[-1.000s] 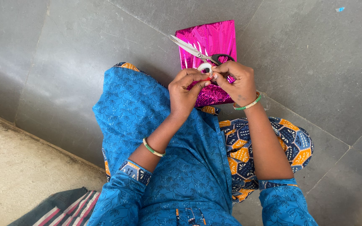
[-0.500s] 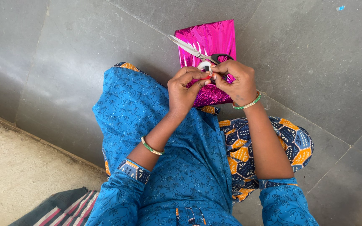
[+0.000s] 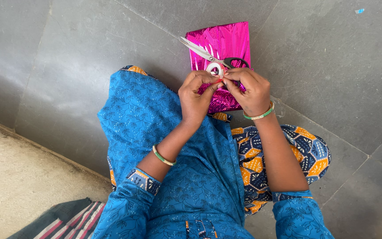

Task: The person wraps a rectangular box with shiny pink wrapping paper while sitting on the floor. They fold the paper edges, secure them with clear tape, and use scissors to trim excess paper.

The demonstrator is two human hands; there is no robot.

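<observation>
My left hand and my right hand meet above a package wrapped in shiny magenta foil on the grey floor. Both pinch a small white tape roll between their fingertips, the thumbs and forefingers touching at its lower edge. A pair of scissors with silver blades and black handles lies across the package, just beyond the roll; its handles are partly hidden by my right fingers.
I sit on a grey tiled floor with blue patterned cloth over my knees. A rough beige step runs along the lower left, with a striped cloth at the bottom edge.
Both hands have shifted slightly toward me while still working at the tape roll. The package and scissors have not moved.
</observation>
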